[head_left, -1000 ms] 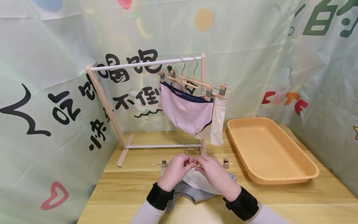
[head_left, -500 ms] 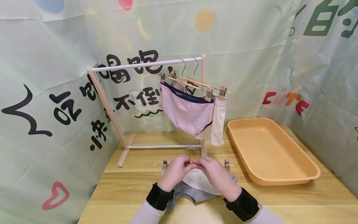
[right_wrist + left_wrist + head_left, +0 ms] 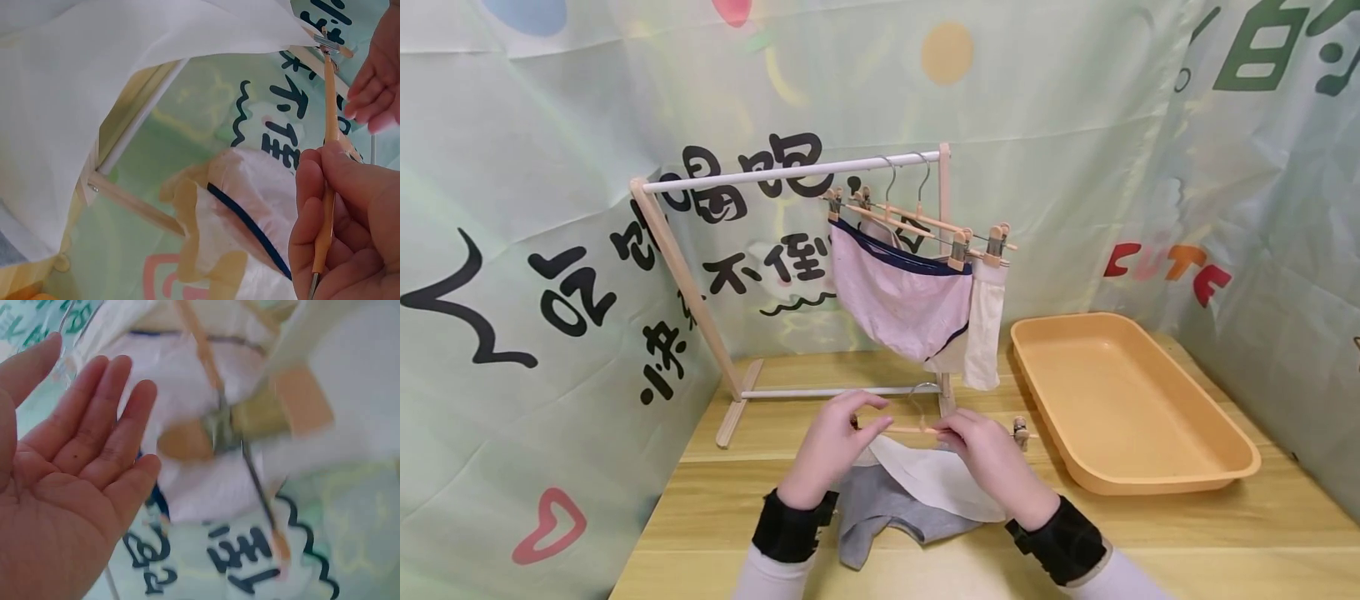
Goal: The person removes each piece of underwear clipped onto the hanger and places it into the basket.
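My right hand (image 3: 996, 462) pinches the wooden bar of a clip hanger (image 3: 330, 100) between thumb and fingers, right of its metal hook. Fingers extended and slightly bent, my left hand (image 3: 826, 446) is beside the hanger's left part and holds nothing. In the left wrist view its palm is apart from a blurred clip (image 3: 225, 431). A white cloth (image 3: 936, 477) hangs from the hanger by its clips; its kind is not clear. Below it, a grey cloth (image 3: 895, 507) spreads over the table; whether the two are joined, I cannot tell.
Behind the hands stands a rack with a white rail (image 3: 790, 172). Two clip hangers on it carry pink underpants with navy trim (image 3: 898, 292) and a white sock-like piece (image 3: 985, 333). An orange tray (image 3: 1157, 485) lies at the right on the wooden table (image 3: 715, 508).
My left hand has let go of the hanger's middle and moved left. My right hand keeps its grip, and the hanger has shifted slightly right and up.
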Demonstrator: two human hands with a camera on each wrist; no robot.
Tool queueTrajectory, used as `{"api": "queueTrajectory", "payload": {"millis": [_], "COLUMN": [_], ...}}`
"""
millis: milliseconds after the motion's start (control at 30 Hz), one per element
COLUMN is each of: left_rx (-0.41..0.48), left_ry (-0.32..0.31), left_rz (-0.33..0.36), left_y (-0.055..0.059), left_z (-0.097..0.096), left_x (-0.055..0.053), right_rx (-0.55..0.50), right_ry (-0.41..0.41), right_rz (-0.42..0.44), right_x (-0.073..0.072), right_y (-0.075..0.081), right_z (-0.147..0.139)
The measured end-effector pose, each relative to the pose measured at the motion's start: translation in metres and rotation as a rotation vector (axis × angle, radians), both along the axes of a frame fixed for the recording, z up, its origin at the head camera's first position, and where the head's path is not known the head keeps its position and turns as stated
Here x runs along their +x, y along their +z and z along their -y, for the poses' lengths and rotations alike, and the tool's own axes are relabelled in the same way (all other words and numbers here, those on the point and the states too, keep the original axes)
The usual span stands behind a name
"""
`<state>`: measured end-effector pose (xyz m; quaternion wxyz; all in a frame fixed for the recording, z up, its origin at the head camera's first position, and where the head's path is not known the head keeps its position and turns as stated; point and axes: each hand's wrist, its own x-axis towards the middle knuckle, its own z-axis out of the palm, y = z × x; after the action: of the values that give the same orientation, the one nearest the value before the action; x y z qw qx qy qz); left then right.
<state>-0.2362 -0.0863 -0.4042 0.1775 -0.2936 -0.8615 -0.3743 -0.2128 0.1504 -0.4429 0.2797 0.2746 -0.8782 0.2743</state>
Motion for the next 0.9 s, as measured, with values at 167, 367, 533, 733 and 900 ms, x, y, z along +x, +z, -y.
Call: {"api": "queueTrajectory", "payload": {"millis": [167, 367, 533, 733, 900], "left_rx": [0.050, -0.007, -0.014, 0.001, 0.012], "left_ry": [0.012, -0.011, -0.058, -0.049, -0.077], "left_rz": [0.005, 0.179, 0.245, 0.235, 0.233], "left_y": [0.000, -0.007, -0.011, -0.015, -0.016], "left_z": [0.021, 0.033, 0.034, 0.033, 0.032], "left_x": [-0.011, -0.021, -0.025, -0.030, -0.029], "right_rx": [-0.020, -0.034, -0.039, -0.038, -0.037], "right_ry": [-0.006, -0.004, -0.015, -0.010, -0.009], "right_rz": [-0.003, 0.004, 0.002, 0.008, 0.004], "right_x": [-0.003, -0.005, -0.005, -0.006, -0.007], "right_y": [0.000, -0.001, -0.001, 0.000, 0.002], "right_z": [-0.004, -0.008, -0.009, -0.011, -0.012]}}
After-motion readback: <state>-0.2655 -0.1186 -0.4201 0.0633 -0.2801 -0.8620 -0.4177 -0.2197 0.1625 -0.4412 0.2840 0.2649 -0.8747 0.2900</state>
